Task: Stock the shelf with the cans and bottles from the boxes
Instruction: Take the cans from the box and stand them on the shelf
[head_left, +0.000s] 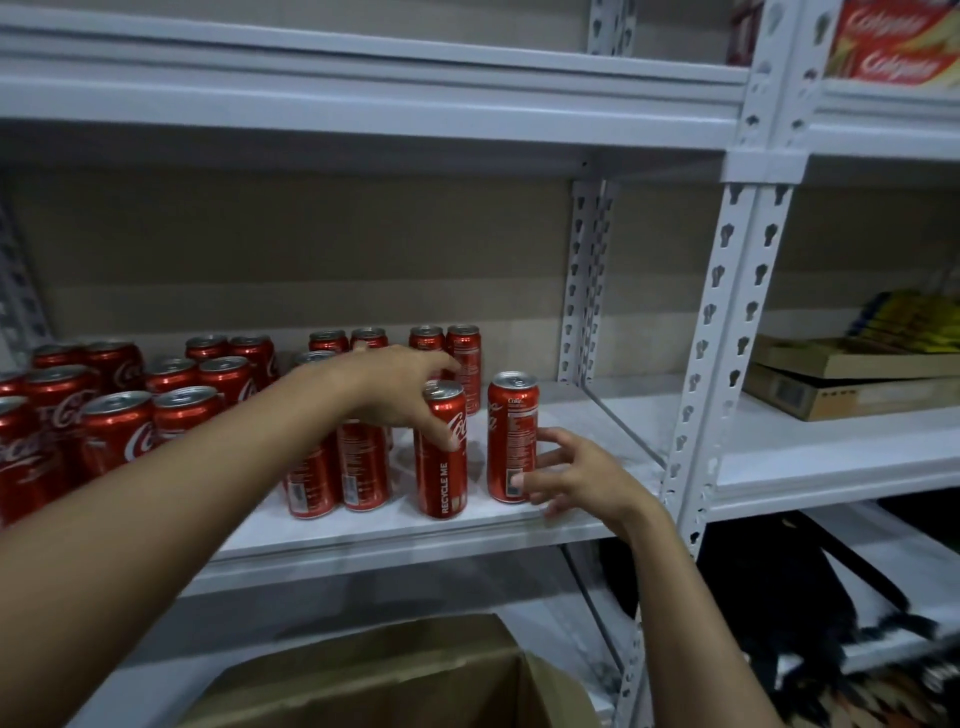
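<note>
Pinching a slim red can (440, 452) under my left hand (400, 387), my spread right hand (576, 475) brushes another can (511, 436) just beside its fingertips (519, 482).

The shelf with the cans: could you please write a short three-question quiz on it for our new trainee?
1. True or false: the left hand grips the top of a standing can.
2. Which can do the right hand's fingertips touch? A) the rightmost can at the shelf's front edge B) one at the back C) none
3. Fill in: below the shelf sits an open cardboard ____.

Key: 1 true; 2 A; 3 box.
</note>
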